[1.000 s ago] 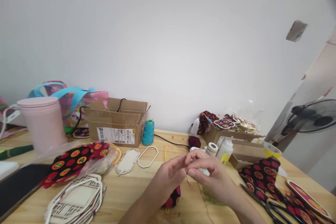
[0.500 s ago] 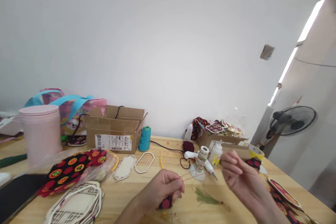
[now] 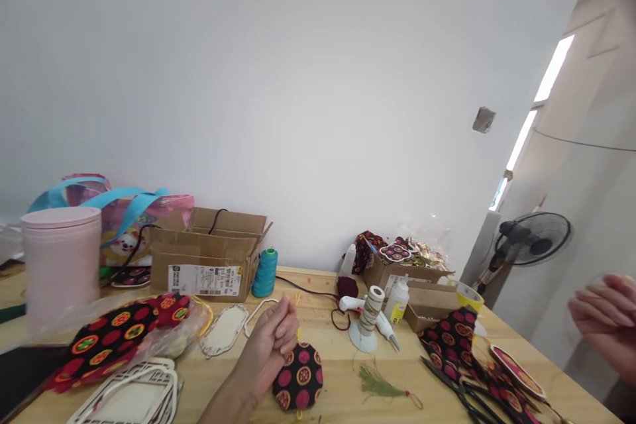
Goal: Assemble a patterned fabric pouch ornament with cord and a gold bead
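Note:
My left hand (image 3: 272, 339) is closed, its fingers curled together above the table; what they pinch is hidden. Just beside and below it lies a flat octagonal fabric pendant (image 3: 302, 381), black with dark red circles. Yellow cord shows at the pendant's top and bottom edges, and part of the upper cord is hidden by my fingers. Out at the right edge, past the table, my right hand (image 3: 607, 318) is raised and blurred, fingers folded in. No thread can be made out between the hands. A green tassel (image 3: 380, 381) with a red loop lies right of the pendant.
Black scissors (image 3: 462, 389) and patterned fabric (image 3: 450, 342) lie at the right. Behind the tassel stand a spool (image 3: 371, 311), a glue gun (image 3: 385, 328) and a glue bottle (image 3: 397, 301). Wooden frames (image 3: 129, 394), a cardboard box (image 3: 203, 265) and a pink canister (image 3: 62, 271) are left.
My right hand has swung far to the right. My left hand has shifted left and up, leaving the pendant in view. The red thread stretched between them no longer shows; scissors have become visible.

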Tool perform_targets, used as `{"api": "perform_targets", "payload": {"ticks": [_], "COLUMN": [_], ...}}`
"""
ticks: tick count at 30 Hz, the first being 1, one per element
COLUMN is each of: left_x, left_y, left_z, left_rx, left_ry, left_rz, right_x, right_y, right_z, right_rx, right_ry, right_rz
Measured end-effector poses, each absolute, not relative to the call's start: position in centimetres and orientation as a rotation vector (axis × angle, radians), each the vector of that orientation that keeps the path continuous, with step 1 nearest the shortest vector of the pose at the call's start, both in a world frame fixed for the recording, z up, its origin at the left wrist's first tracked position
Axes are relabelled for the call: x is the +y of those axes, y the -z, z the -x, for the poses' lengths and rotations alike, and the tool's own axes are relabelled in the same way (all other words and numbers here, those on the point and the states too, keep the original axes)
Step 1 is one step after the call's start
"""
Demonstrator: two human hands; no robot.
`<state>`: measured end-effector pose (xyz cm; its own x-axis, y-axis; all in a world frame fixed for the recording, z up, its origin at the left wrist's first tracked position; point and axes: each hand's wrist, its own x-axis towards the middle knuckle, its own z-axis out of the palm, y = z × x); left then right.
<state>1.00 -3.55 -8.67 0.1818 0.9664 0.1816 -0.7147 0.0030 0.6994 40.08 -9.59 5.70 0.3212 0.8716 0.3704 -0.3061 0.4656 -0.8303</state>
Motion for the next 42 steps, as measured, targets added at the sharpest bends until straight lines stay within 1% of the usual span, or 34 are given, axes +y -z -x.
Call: {"api": "perform_targets", "payload": {"ticks": [2, 5, 7, 10, 14, 17, 19, 23, 27, 30, 34, 39, 42], "left_x": [-3.3, -3.3, -3.6, -3.9, -4.1, -4.2, -4.5, -5.4, -6.3, -6.2, -5.4, -5.5, -5.8], "left_y": [9.0, 9.3, 9.1, 8.7, 8.6, 8.7, 8.4, 7.6, 7.5, 8.5, 9.4, 8.8, 8.4], "left_z": [-1.2, -1.8, -2.0, -2.2, -2.2, -2.2, -2.3, -2.9, -4.0, -4.3, -3.7, -3.1, -3.0], "left_rx": [0.503, 0.639, 0.659, 0.637, 0.586, 0.542, 0.463, 0.236, 0.140, 0.233, 0.441, 0.472, 0.500], "left_ry": [-1.425, -1.463, -1.500, -1.544, -1.410, -1.360, -1.360, -1.199, -0.994, -0.819, -0.732, -0.617, -0.554], "left_rz": [-0.801, -0.866, -0.948, -1.057, -1.154, -1.182, -1.110, -0.912, -1.035, -1.132, -1.139, -1.205, -1.221], "right_x": [-10.0, -10.6, -10.9, -10.8, -10.2, -9.5, -8.9, -7.8, -7.1, -6.7, -6.4, -7.3, -8.0], "right_y": [-6.2, -6.3, -5.8, -4.6, -3.1, -2.3, -2.0, -1.1, 1.0, 3.1, 5.1, 6.6, 8.1], "right_z": [-37.2, -32.3, -29.4, -26.1, -22.7, -20.6, -19.5, -17.7, -16.3, -16.0, -17.8, -21.9, -24.4], "right_rx": [-0.937, -1.098, -1.261, -1.650, -2.018, -2.148, -2.179, -2.117, -1.930, -1.771, -1.513, -1.163, -1.036], "right_ry": [-0.843, -0.953, -1.000, -1.041, -1.067, -1.086, -1.038, -1.017, -1.070, -1.071, -1.247, -1.428, -1.425], "right_rz": [0.762, 0.976, 1.133, 1.322, 1.327, 1.288, 1.287, 1.205, 1.140, 1.112, 1.043, 1.043, 1.099]}}
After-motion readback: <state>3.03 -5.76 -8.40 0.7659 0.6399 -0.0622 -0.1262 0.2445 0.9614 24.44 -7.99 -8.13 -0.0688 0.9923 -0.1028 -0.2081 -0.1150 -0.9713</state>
